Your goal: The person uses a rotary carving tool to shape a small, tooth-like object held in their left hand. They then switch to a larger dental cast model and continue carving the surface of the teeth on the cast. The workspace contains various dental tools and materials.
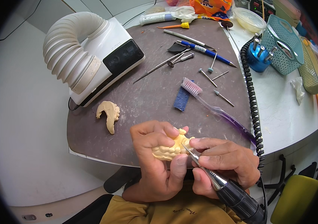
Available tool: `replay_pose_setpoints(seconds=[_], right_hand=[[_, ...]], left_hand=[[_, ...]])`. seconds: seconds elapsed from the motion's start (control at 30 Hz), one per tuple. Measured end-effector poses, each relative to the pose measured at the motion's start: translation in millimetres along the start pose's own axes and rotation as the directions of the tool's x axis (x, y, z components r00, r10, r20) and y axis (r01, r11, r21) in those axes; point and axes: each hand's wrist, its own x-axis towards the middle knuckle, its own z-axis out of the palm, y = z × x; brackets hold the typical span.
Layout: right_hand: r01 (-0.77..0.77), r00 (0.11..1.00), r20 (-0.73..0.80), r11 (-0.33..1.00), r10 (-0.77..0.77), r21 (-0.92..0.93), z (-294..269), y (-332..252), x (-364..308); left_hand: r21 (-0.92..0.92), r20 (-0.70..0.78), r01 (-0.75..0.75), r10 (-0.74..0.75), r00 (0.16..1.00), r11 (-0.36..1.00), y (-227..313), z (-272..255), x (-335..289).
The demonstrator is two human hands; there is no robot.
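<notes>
My left hand (155, 160) is closed around a pale yellow dental cast (162, 152) with a row of moulded teeth, held just off the near edge of the brown mat. In my right hand (228, 160) is a rotary handpiece (237, 198), black at the back and silver toward its nose. Its thin tip meets the cast near the middle, or nearly so; contact is hard to make out. The fingertips of my right hand are close beside the cast. A second, beige dental cast (108, 115), horseshoe-shaped, lies on the mat to the left.
A white dust extractor (110, 59) with a ribbed hose stands at the back left. A purple toothbrush (218, 110), blue sandpaper (182, 98), a blue pen (207, 52) and several burs lie on the mat (147, 100). A coiled black cord (253, 100) runs along its right side, near a blue bur holder (259, 58) and baskets.
</notes>
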Motion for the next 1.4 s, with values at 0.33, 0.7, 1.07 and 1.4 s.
replay_pose_setpoints(seconds=[0.33, 0.7, 1.07, 1.4], right_hand=[[-0.089, 0.996, -0.016, 0.992, 0.091, 0.085, -2.8, -2.6, -5.0], [-0.215, 0.968, 0.134, 0.977, 0.212, 0.01, -10.2, -11.2, 0.0], [-0.149, 0.981, 0.129, 0.989, 0.146, 0.011, -10.9, -6.8, -1.5], [-0.139, 0.99, -0.006, 0.989, 0.14, 0.041, -2.4, -4.2, -1.8]], left_hand=[[-0.001, 0.049, -0.013, 0.013, 0.999, 1.0, -2.5, -4.9, 0.5], [0.028, 0.152, -0.151, 0.145, 0.978, 0.988, -10.1, -19.5, 7.6], [0.027, 0.134, -0.182, 0.177, 0.975, 0.983, -14.4, -17.0, 5.8], [0.026, 0.117, -0.178, 0.174, 0.978, 0.984, -14.7, -16.1, 4.4]])
